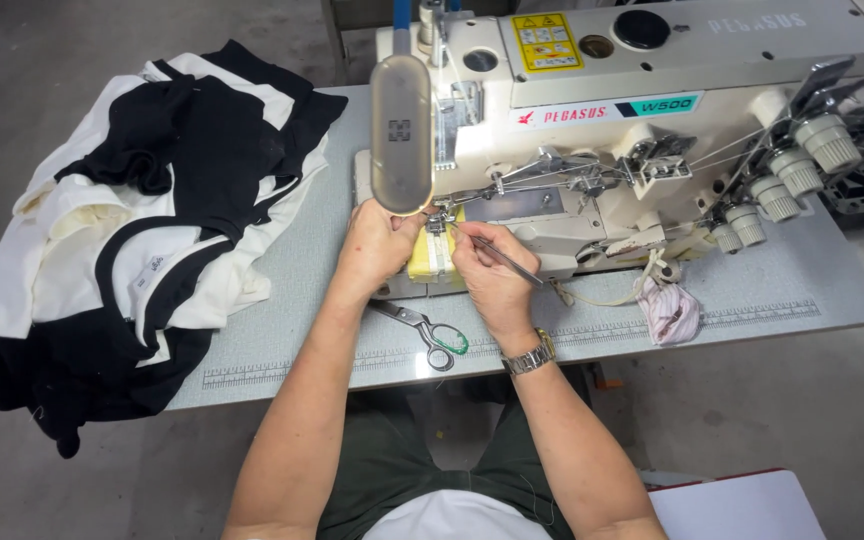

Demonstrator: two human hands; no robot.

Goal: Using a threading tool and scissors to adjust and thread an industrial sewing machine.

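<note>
holding thin metal tweezers [497, 255] in the right hand [487, 275], fingers pinched tight around them. long and skinny, lying slanted: sharp tip up and to the left, right by the needle part [437, 222] of the sewing machine [602, 120], back end down and to the right, sticking out past the hand. left hand [377, 250] curled close, fingertips pressed at the same needle spot, just beside the right hand; cannot tell if pinching anything. under both hands, a yellow pad [430, 262] on the machine's front. shiny silver watch [530, 357] on the right wrist. scissors [422, 328] with one green ring lying flat on the grey, bumpy table [752, 290], near the left wrist. big soft pile of black and cream clothes [142, 240] at the table's left end, partly hanging off. small pink crumpled cloth [670, 308] off to the right. smooth cream machine with round knobs [792, 170] on its right side.
</note>
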